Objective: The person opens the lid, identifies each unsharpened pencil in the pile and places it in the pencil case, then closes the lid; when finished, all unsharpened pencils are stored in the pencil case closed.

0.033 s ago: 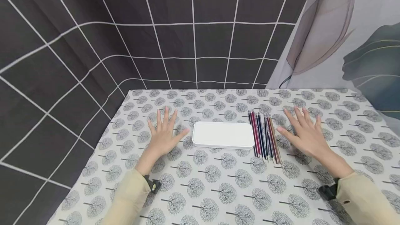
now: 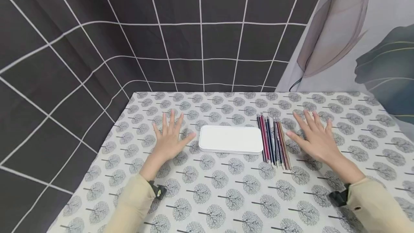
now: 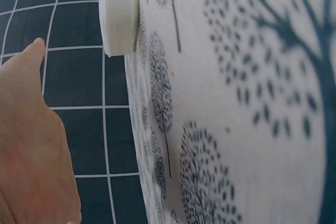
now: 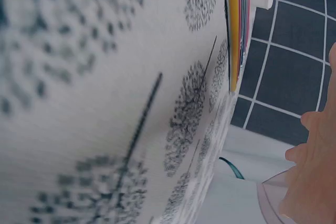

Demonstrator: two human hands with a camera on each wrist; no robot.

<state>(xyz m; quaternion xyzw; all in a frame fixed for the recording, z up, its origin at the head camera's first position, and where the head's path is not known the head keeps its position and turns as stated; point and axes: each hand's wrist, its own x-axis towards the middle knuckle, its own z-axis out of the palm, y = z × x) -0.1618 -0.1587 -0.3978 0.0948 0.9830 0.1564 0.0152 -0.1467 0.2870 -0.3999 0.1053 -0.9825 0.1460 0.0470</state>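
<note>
While the left hand [image 2: 169, 143] lies spread wide in the head view, its thumb toward the white case [image 2: 231, 139] on its right, it holds nothing. The right hand [image 2: 316, 139] is spread just as wide and grasps nothing, its thumb pointing left at the pencils [image 2: 274, 141], which lie on the tree-patterned cloth [image 2: 223, 175] just beside the case's right end. Whether the fingertips meet the cloth cannot be told; both sleeves [image 2: 129, 202] run out of frame. In the left wrist view, the thumb shows, the other fingers are hard to make out, and the case is cropped. In the right wrist view, the frame cuts the hand; a yellow pencil [image 4: 233, 35] stands out.
</note>
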